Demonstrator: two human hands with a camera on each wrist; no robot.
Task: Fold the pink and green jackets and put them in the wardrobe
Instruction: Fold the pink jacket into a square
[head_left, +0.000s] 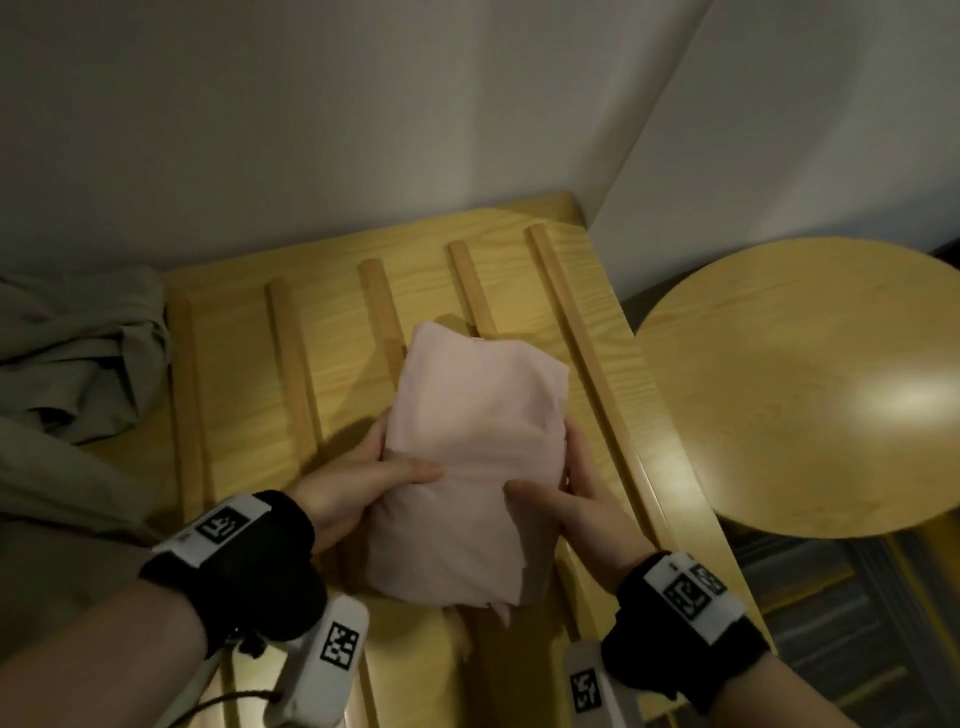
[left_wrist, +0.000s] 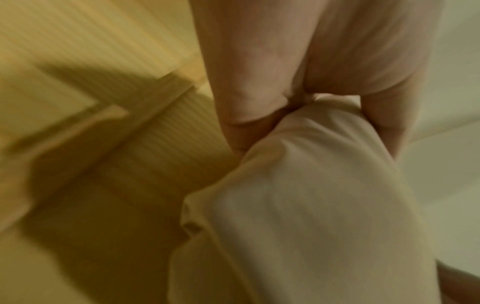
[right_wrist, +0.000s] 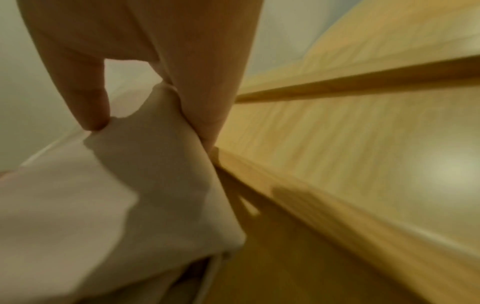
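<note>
Pink cloth, soft and light: the folded pink jacket (head_left: 470, 457) sits at centre frame over the slatted wooden surface (head_left: 332, 322), and I've got my left hand (head_left: 358, 486) and right hand (head_left: 576, 499) clamped on its two sides, thumbs on top. It will sag and unfold, I judge, so support underneath. The green jacket (head_left: 78, 353) lies crumpled at the left edge.

The head view looks steeply down from above onto a slatted wooden surface (head_left: 332, 332), wall across the upper frame. Each wrist view sits very close, looking along its own fingers; both are blurred, and seem to share with the head view the folded pink cloth (head_left: 467, 457) and the wood
</note>
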